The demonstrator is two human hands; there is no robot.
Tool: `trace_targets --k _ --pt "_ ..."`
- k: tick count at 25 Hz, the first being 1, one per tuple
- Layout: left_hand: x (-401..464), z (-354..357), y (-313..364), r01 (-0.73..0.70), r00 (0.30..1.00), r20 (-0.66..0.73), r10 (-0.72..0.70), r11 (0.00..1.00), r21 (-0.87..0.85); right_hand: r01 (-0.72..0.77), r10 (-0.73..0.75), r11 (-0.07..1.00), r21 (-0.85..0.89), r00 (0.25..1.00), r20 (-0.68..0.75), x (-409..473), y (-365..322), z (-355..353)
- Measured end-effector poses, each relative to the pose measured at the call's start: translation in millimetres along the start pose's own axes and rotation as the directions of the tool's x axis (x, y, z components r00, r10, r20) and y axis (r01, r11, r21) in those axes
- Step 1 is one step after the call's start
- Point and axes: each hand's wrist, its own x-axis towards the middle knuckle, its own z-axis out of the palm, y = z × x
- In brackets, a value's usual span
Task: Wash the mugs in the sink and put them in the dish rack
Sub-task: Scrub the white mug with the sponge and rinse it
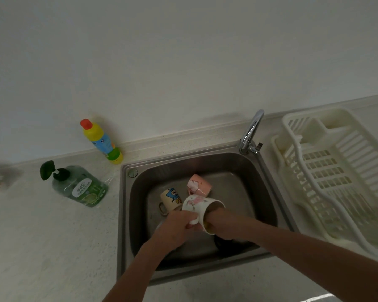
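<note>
Left hand grips white mug handle; right hand inside mug.

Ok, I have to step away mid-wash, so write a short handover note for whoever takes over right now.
Left hand: grips the white mug by its handle, tilted over the sink.
Right hand: reaches inside that mug; its grip is hidden.
Cream mug and pink mug lie in the sink.
Dish rack, right of the sink, holds no mugs.
Done: none racked.
Left: finish the white mug, wash the other two, rack all three.
</note>
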Motion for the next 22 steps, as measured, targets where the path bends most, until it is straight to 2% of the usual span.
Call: trace_targets --k 1,2,3,4,5,6,7,8,9,10,11,12,13,14,16,18,19,20,21,22 --pt "1.3 1.9 3.0 -0.002 1.000 -0.006 0.002 1.000 -0.006 -0.044 0.046 0.998 0.047 0.997 -0.056 7.4 -5.8 6.9" --pt "3.0 2.3 4.4 -0.002 1.000 -0.015 0.001 1.000 -0.007 -0.025 0.024 0.980 0.197 1.000 0.007 7.0 -1.9 16.1" --pt "3.2 1.8 3.2 0.000 0.999 -0.038 -0.001 1.000 -0.015 -0.037 0.020 0.885 0.464 0.999 0.041 10.3 -12.7 22.2" --pt "1.4 0.3 0.7 -0.003 0.998 -0.063 0.001 1.000 -0.029 -0.187 0.062 0.678 0.711 0.978 0.198 10.3 -25.5 17.3" --pt "-1.9 -2.0 -1.5 -0.012 0.996 -0.092 0.008 0.999 -0.038 -0.264 0.064 0.316 0.911 0.964 0.257 14.2 -38.4 9.2" --pt "-4.7 -5.3 -3.5 -0.011 0.994 -0.113 0.006 0.999 -0.045 -0.301 -0.001 0.107 0.948 0.953 0.303 13.7 -33.0 6.7" --pt "-5.5 -9.4 -7.3 -0.008 0.991 -0.136 0.002 0.999 -0.048 -0.298 -0.054 0.011 0.955 0.953 0.298 9.3 -29.7 4.2" --pt "-4.5 -13.3 -13.1 -0.006 0.988 -0.153 -0.001 0.999 -0.049 -0.234 -0.006 0.162 0.959 0.971 0.238 4.2 -29.3 0.7" --pt "-3.9 -16.8 -18.5 0.006 0.988 -0.151 -0.012 0.999 -0.042 -0.191 0.066 0.268 0.944 0.982 0.180 2.8 -25.2 2.6" --pt "-3.7 -19.8 -21.5 0.007 0.990 -0.140 -0.011 1.000 -0.029 -0.153 0.121 0.450 0.880 0.987 0.110 -0.5 -22.3 2.2" --pt "-4.1 -21.6 -21.3 0.000 0.994 -0.108 -0.001 1.000 -0.008 -0.133 0.098 0.646 0.752 0.991 0.091 -3.1 -22.8 2.0" --pt "-3.6 -20.3 -19.2 -0.017 0.997 -0.081 0.017 1.000 0.003 -0.070 0.063 0.786 0.614 0.997 0.032 10.3 -20.0 13.2" --pt "-4.0 -16.9 -15.9 -0.028 0.998 -0.062 0.029 1.000 0.004 -0.122 0.167 0.780 0.613 0.986 -0.016 11.5 -24.1 18.7" --pt "-3.9 -13.7 -11.4 -0.041 0.998 -0.057 0.041 0.999 0.009 -0.114 0.163 0.816 0.567 0.986 -0.036 25.6 -21.8 22.7" --pt "-2.6 -10.5 -4.2 -0.080 0.993 -0.089 0.083 0.996 0.035 -0.033 0.057 0.720 0.693 0.998 -0.011 44.7 -22.1 29.2" --pt "-0.7 -8.3 -6.8 -0.098 0.989 -0.108 0.103 0.994 0.050 -0.125 0.043 0.583 0.802 0.991 0.123 38.5 -33.4 20.8" --pt "-1.2 -8.4 -8.5 -0.095 0.990 -0.097 0.101 0.994 0.061 -0.166 -0.027 0.436 0.885 0.980 0.197 31.1 -34.5 18.3" --pt "-1.3 -9.1 -10.6 -0.097 0.991 -0.085 0.102 0.993 0.065 -0.200 -0.077 0.179 0.963 0.973 0.216 30.3 -28.0 20.6" --pt "-0.7 -11.2 -12.3 -0.105 0.991 -0.081 0.110 0.993 0.053 -0.217 -0.129 0.030 0.976 0.967 0.219 19.4 -22.7 15.4" --pt "0.9 -14.3 -14.8 -0.122 0.988 -0.094 0.124 0.992 0.031 -0.221 -0.142 -0.041 0.974 0.967 0.213 16.5 -17.5 13.3"
